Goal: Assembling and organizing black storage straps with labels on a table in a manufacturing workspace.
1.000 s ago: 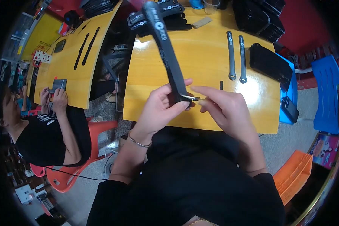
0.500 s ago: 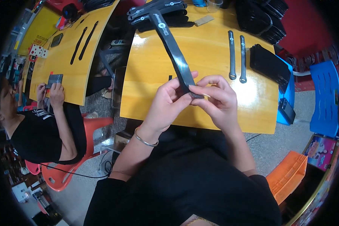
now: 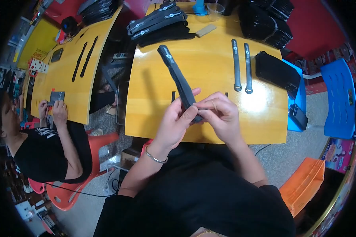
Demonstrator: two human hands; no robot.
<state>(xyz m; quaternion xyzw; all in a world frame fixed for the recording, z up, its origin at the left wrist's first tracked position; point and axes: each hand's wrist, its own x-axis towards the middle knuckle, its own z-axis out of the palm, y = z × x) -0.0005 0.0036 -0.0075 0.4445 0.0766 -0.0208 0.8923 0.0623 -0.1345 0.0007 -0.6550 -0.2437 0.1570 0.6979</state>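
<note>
Over the near part of the yellow table (image 3: 146,114), my left hand (image 3: 175,120) is closed around the lower part of several stacked dark grey straps (image 3: 177,77). Their free ends point up and away, tilted a little left. My right hand (image 3: 221,117) pinches the near end of the straps between thumb and fingers, close to my left fingertips. What exactly it pinches is partly hidden. Two single grey straps, a left one (image 3: 236,65) and a right one (image 3: 248,69), lie side by side on the table to the right, each with a loop end toward me.
At the back left, strap bundles (image 3: 158,23) are piled beside a tan piece (image 3: 205,30). Black bundles (image 3: 265,23) and a black pouch (image 3: 277,71) sit on the right, near a blue stool (image 3: 294,114). Leftward, a co-worker (image 3: 43,150) handles a grey piece at another table (image 3: 81,89).
The held straps have tipped lower and turned more edge-on, their far end no longer overlapping the piled bundles. My right hand has shifted slightly left and down, and the whole view has moved a little.
</note>
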